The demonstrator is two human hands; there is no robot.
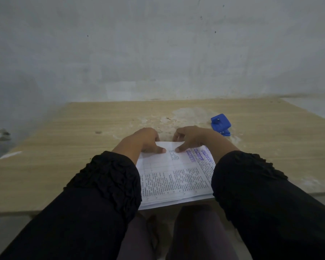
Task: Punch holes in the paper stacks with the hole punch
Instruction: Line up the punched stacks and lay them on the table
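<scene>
A stack of printed paper (176, 177) lies on the wooden table (64, 147), its near edge hanging slightly over the table's front. My left hand (146, 140) and my right hand (191, 138) both grip the stack's far edge, thumbs pressed on top and fingers curled behind it. A blue hole punch (220, 124) sits on the table beyond and to the right of my right hand, untouched. Black sleeves cover both forearms and hide the stack's left and right sides.
A grey wall (158, 53) stands right behind the table's far edge. The tabletop has a worn, pale patch (176, 117) just past my hands. A small white scrap (10, 154) lies at the table's left edge. My knees show below the front edge.
</scene>
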